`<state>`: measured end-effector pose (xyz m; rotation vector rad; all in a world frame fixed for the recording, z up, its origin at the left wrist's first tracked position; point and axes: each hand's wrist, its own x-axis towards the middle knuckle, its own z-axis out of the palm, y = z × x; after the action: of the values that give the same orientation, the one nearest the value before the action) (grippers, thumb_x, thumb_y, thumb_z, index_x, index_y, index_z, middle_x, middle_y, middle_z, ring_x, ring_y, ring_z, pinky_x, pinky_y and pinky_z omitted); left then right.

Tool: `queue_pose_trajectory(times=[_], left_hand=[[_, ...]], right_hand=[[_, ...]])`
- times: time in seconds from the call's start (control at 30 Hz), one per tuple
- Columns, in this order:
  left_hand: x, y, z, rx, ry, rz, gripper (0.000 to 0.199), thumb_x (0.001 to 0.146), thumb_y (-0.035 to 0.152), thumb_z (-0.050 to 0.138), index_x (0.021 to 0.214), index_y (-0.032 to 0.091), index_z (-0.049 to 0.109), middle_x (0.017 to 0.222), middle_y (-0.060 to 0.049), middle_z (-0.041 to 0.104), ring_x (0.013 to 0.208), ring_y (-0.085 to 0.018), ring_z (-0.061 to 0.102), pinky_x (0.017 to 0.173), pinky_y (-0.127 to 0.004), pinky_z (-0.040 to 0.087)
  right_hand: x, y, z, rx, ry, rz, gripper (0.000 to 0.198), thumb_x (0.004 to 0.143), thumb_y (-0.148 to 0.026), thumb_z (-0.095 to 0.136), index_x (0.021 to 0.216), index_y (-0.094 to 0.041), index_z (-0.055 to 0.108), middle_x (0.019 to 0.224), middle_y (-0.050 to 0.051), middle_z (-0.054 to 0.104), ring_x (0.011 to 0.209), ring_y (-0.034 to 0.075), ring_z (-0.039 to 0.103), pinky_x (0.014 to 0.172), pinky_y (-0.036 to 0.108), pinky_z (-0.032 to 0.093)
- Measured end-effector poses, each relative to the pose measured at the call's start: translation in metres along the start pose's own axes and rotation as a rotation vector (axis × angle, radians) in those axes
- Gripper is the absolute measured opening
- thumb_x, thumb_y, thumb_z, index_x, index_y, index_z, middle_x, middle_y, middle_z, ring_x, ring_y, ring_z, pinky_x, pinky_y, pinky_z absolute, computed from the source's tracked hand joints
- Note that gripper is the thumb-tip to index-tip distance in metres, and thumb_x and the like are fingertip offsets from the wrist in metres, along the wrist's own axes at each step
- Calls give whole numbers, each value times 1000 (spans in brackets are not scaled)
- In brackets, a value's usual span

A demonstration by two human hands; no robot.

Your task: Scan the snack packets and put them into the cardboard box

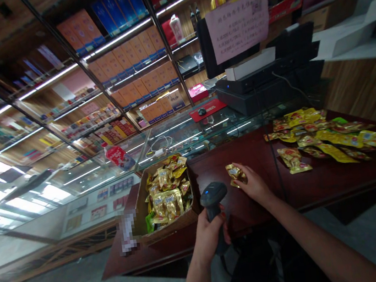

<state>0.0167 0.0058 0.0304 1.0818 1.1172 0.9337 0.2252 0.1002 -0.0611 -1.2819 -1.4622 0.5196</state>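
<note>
One scanner (212, 195) held, left grip (210, 226) closed around it; right grip (250, 181) pinches a gold packet (232, 172) at the surface (212, 165), contact unclear, between the filled box (172, 228) and the loose packets (338, 138).

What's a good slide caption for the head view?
Left hand grips a handheld scanner; right hand holds a gold packet.

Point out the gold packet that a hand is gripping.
The single gold packet in the right hand, beside the scanner. The other packets lie untouched, either inside the cardboard box or spread at the right end of the table.
</note>
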Motion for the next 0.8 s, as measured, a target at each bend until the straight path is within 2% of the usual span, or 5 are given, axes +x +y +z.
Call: queue_pose_trajectory(times=[0.27,0.47,0.8], left_hand=[[0,-4,-1,-12,7,-5,28,74,34,67,94,17,57,50,6,57,31,-11,50,33,-21,40],[-1,1,1,-10,-19,19,25,75,33,66,92,17,56,50,6,57,31,-11,50,34,-19,37],[0,-1,0,10,-9,20,25,75,35,66,90,17,57,48,6,56,31,-11,50,35,-19,37]], right_hand=[[0,3,1,-11,8,-1,56,82,-23,62,137,-27,52,132,9,61,120,26,60,102,42,49],[0,0,1,-23,30,-49,56,82,-20,59,137,-25,52,131,10,61,122,25,59,106,43,46],[0,-4,-2,-46,-7,48,52,82,-27,61,134,-24,56,127,10,63,117,26,62,100,41,49]])
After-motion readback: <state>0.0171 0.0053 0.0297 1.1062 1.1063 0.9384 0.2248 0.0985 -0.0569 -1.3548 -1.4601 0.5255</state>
